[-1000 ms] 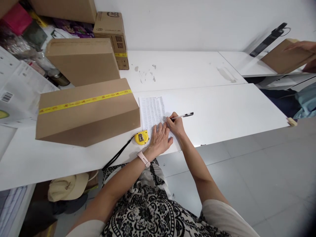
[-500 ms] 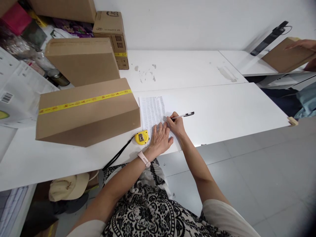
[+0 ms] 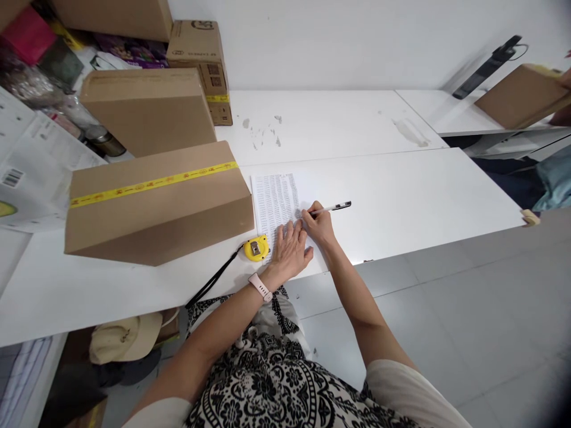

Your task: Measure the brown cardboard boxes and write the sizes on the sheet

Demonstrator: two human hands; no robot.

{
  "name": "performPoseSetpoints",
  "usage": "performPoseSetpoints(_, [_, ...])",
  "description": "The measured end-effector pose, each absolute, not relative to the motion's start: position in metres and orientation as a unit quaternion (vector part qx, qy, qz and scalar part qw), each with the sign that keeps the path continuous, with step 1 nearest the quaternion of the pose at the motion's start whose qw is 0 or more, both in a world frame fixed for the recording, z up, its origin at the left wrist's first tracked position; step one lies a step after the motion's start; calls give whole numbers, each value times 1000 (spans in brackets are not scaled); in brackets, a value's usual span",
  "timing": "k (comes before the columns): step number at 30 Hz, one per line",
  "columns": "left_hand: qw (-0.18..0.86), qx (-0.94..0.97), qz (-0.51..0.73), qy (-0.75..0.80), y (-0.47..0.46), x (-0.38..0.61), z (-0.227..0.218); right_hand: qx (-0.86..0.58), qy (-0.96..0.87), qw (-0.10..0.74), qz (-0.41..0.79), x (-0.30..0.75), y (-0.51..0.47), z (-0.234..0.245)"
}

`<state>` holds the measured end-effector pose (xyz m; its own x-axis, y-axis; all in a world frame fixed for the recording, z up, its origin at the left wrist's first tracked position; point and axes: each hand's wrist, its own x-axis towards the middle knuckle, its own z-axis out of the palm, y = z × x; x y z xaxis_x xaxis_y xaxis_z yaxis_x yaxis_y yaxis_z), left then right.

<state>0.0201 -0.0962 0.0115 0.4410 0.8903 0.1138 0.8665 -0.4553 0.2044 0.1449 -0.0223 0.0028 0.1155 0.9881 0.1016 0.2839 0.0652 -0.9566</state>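
Note:
A printed sheet of paper [image 3: 273, 199], covered in columns of small text, lies on the white table. My left hand [image 3: 291, 249] rests flat on its lower part with the fingers stretched out. My right hand [image 3: 319, 224] is closed around a black-and-clear pen [image 3: 332, 208], its tip end low at the sheet's right side. The pen's point is hidden by my fingers. Just left of my left hand sits a yellow tape measure [image 3: 256, 248] with a black wrist strap [image 3: 214, 278].
A taped cardboard box [image 3: 156, 202] stands left of the paper, with another box [image 3: 147, 107] and a smaller box [image 3: 200, 59] behind. A dark bottle [image 3: 486, 68] stands far right, near another person's box [image 3: 520, 98]. Below the table lies a beige cap [image 3: 125, 339].
My hands, the pen and the paper look almost unchanged. At the far right, the other person's hand has drawn back towards the frame edge from the top of the box.

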Motion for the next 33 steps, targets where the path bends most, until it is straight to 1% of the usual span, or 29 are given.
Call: performPoseSetpoints(33, [60,846,106,519,-97,20,14,-579,-555,480,355,145,-23,3])
